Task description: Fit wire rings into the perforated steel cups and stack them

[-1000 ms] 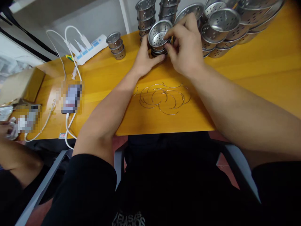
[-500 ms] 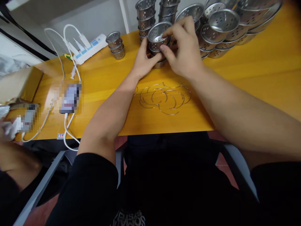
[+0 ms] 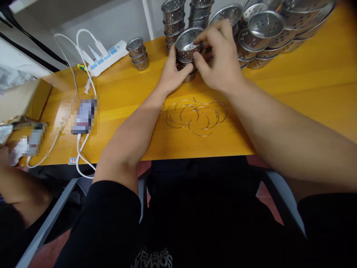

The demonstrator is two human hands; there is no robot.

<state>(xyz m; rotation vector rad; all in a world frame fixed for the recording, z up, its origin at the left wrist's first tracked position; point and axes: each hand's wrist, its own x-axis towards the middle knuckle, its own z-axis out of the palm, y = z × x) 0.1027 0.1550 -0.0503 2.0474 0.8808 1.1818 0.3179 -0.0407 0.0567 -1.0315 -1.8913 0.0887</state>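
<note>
A short stack of small perforated steel cups point(image 3: 186, 56) stands at the far middle of the yellow table point(image 3: 292, 93). My left hand point(image 3: 171, 72) grips the stack's lower cups from the left, thumb across the front. My right hand point(image 3: 219, 59) pinches the rim of the top cup point(image 3: 187, 41), fingers curled over it. Several curved wire pieces point(image 3: 193, 116) lie loose on the table between my forearms, nearer me.
More stacks of perforated steel cups point(image 3: 262, 26) crowd the far right; a small stack point(image 3: 137, 53) stands to the left. A white power strip point(image 3: 107, 56) with cables, a phone point(image 3: 83, 116) and a cardboard box point(image 3: 23, 98) lie left. Another person's arm point(image 3: 16, 186) shows at lower left.
The top cup has been lifted slightly above the stack and my right fingers have shifted on its rim. My left hand stays on the lower cups.
</note>
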